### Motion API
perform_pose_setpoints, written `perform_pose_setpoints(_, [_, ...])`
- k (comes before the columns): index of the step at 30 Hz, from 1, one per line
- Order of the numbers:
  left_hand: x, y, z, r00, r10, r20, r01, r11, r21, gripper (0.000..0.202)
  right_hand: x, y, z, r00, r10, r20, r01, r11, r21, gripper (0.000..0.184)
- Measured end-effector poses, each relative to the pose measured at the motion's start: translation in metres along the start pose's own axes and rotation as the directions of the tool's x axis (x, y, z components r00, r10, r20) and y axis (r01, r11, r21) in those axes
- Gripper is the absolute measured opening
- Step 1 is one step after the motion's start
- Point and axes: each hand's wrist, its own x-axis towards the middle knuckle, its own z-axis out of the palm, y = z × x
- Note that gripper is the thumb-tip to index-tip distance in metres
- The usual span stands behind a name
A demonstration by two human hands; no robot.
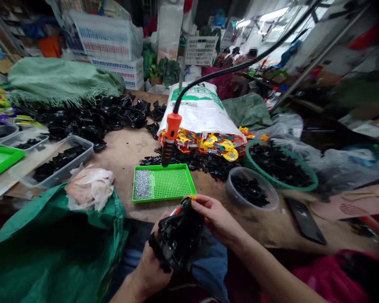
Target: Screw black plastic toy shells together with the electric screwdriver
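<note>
My left hand point(150, 269) is wrapped round the underside of a black plastic toy body point(177, 235), held over my lap at the table's near edge. My right hand point(216, 216) pinches its top end, where small yellow and red bits show by the fingertips. Just beyond lies a green perforated screw tray point(173, 182) with a heap of small silver screws point(142, 184) at its left side. An orange-and-black electric screwdriver point(169, 136) hangs on a black cable above the tray's far edge.
A clear bowl point(251, 191) and a green basin point(281, 166) of black parts stand to the right, beside a white sack point(202, 111) spilling yellow pieces. Black parts are piled at the back left point(91, 118). A clear bin point(58, 162), a green bag point(50, 248) and a dark phone point(305, 219) lie close by.
</note>
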Motion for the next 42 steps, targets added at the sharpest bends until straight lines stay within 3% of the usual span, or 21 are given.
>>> perform_pose_setpoints(3, [0.003, 0.009, 0.005, 0.996, 0.087, -0.002, -0.086, 0.983, 0.163, 0.064, 0.004, -0.007, -0.007, 1.0, -0.013, 0.008, 0.013, 0.996, -0.09, 0.046])
perform_pose_setpoints(6, [0.009, 0.008, 0.011, 0.999, -0.013, 0.032, 0.009, 0.993, 0.121, 0.048, 0.007, -0.012, -0.01, 0.998, -0.058, 0.039, 0.066, 0.967, -0.246, 0.045])
perform_pose_setpoints(8, [0.013, 0.0, 0.012, 0.987, -0.122, 0.108, 0.127, 0.991, -0.036, 0.039, 0.007, -0.013, -0.011, 0.995, -0.078, 0.063, 0.094, 0.942, -0.321, 0.044])
perform_pose_setpoints(11, [0.018, -0.014, 0.009, 0.907, -0.335, 0.254, 0.401, 0.872, -0.281, 0.039, 0.004, -0.016, -0.011, 0.991, -0.108, 0.083, 0.132, 0.908, -0.399, 0.039])
perform_pose_setpoints(14, [0.018, -0.015, 0.01, 0.787, -0.459, 0.411, 0.601, 0.721, -0.344, 0.049, 0.001, -0.017, -0.01, 0.984, -0.134, 0.119, 0.174, 0.874, -0.453, 0.031])
perform_pose_setpoints(19, [0.014, -0.001, 0.017, 0.759, -0.413, 0.504, 0.604, 0.735, -0.307, 0.058, -0.002, -0.008, -0.005, 0.982, -0.131, 0.138, 0.184, 0.832, -0.522, 0.021])
perform_pose_setpoints(22, [0.012, 0.001, 0.02, 0.716, -0.493, 0.495, 0.648, 0.733, -0.207, 0.056, 0.0, 0.001, 0.0, 0.979, -0.077, 0.186, 0.167, 0.827, -0.537, 0.02])
perform_pose_setpoints(26, [0.014, 0.001, 0.022, 0.743, -0.521, 0.42, 0.634, 0.749, -0.192, 0.041, 0.003, 0.003, 0.005, 0.969, -0.046, 0.243, 0.186, 0.784, -0.593, 0.021])
perform_pose_setpoints(30, [0.017, 0.004, 0.027, 0.758, -0.503, 0.415, 0.619, 0.756, -0.213, 0.036, 0.007, 0.0, 0.005, 0.967, -0.052, 0.249, 0.198, 0.767, -0.61, 0.021])
perform_pose_setpoints(37, [0.02, 0.008, 0.036, 0.744, -0.51, 0.432, 0.637, 0.736, -0.229, 0.038, 0.013, -0.006, -0.004, 0.952, 0.014, 0.307, 0.19, 0.759, -0.623, 0.024])
perform_pose_setpoints(40, [0.022, 0.009, 0.037, 0.723, -0.528, 0.446, 0.661, 0.717, -0.222, 0.048, 0.023, -0.016, -0.018, 0.934, 0.038, 0.357, 0.219, 0.727, -0.65, 0.027])
perform_pose_setpoints(42, [0.023, 0.009, 0.037, 0.712, -0.538, 0.451, 0.672, 0.709, -0.215, 0.054, 0.037, -0.025, -0.033, 0.939, -0.014, 0.345, 0.266, 0.666, -0.697, 0.028])
